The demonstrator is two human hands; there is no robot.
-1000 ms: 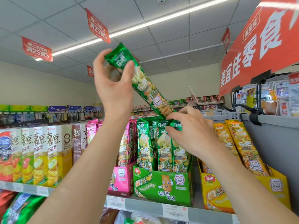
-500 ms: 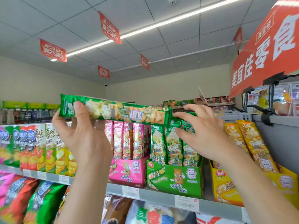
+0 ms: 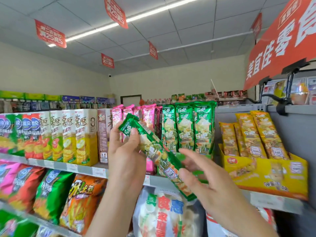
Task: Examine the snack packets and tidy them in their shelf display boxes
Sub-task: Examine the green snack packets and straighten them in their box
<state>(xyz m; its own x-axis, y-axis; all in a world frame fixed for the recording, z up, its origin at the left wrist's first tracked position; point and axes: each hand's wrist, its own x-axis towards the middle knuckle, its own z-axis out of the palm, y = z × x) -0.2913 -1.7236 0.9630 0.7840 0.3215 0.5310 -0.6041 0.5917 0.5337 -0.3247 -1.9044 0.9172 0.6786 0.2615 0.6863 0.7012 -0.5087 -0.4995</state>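
A long green snack packet [image 3: 156, 151] slants from upper left to lower right in front of the shelf. My left hand [image 3: 127, 152] grips its upper end, thumb over the front. My right hand [image 3: 201, 178] pinches its lower part between thumb and fingers. Behind them, three green packets [image 3: 186, 127] stand upright in a green display box, which my hands mostly hide. To their left stand pink packets [image 3: 147, 115] in a pink display box [image 3: 150, 166]. A yellow display box [image 3: 266, 175] with leaning yellow packets [image 3: 256, 135] sits on the right.
Tall cracker boxes [image 3: 75, 135] line the shelf [image 3: 82, 169] on the left. Crisp bags [image 3: 51, 189] fill the lower shelf, with a large white bag [image 3: 164, 212] below my hands. A grey side panel [image 3: 297, 134] and a red banner [image 3: 280, 48] stand at the right.
The green packet has come down from a level hold above the shelf to a slant in front of the boxes. Both hands have dropped with it, and the view has tilted downward.
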